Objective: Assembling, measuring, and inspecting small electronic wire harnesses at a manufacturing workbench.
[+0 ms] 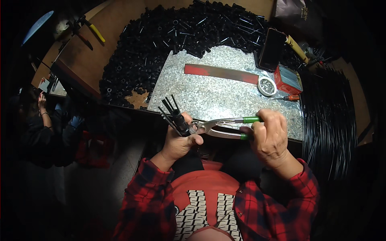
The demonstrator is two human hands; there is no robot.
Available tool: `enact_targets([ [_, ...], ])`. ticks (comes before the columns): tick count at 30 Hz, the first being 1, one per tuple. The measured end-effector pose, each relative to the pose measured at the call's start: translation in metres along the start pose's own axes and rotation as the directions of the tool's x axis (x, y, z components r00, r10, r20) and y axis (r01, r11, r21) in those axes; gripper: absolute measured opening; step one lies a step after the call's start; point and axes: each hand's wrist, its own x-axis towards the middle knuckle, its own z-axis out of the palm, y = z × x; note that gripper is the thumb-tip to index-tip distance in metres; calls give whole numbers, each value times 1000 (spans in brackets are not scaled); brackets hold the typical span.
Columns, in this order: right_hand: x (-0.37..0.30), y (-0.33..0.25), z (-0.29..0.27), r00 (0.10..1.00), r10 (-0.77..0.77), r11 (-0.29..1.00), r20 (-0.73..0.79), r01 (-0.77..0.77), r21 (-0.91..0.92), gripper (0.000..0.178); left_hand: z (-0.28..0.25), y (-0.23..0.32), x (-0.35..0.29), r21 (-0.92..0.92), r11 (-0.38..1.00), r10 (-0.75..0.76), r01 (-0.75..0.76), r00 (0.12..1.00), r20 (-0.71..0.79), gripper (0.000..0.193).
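Note:
My left hand is closed around a black tubular part with several thin black prongs fanning up from it. Held by its green-sleeved handles in my right hand is a pair of pliers, the handles a little apart. The pliers' jaws reach the lower end of the black part beside my left thumb. What exactly lies between the jaws is hidden by my fingers. Both hands are just in front of the speckled board's near edge.
A large heap of black parts covers the back. On the board lie a red-brown strip, a white cup of small metal pieces, a red box and a screwdriver. A phone stands behind; black rods hang right. Another person's hand shows far left.

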Motion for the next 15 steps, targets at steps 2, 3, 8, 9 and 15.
enact_targets([
  [2, -2, -2, 6, 998, 4, 989, 69, -14, 145, 31, -5, -7, -3, 92, 994, 65, -60, 997, -43, 53],
  [3, -4, -6, 8, 998, 2, 989, 66, -12, 146, 31, -7, -9, -4, 185, 976, 130, -114, 988, -80, 49],
  [8, -19, -31, 16, 929, 144, 794, 341, -314, 520, 40, -8, -26, -9, 281, 926, 310, -251, 932, -190, 46],
  [9, -23, -34, 18, 916, 158, 759, 368, -351, 548, 40, -7, -27, -9, 280, 926, 311, -253, 931, -189, 46],
  [15, -25, -46, 26, 881, 188, 660, 434, -441, 609, 39, -8, -26, -8, 370, 875, 413, -312, 880, -234, 45],
])
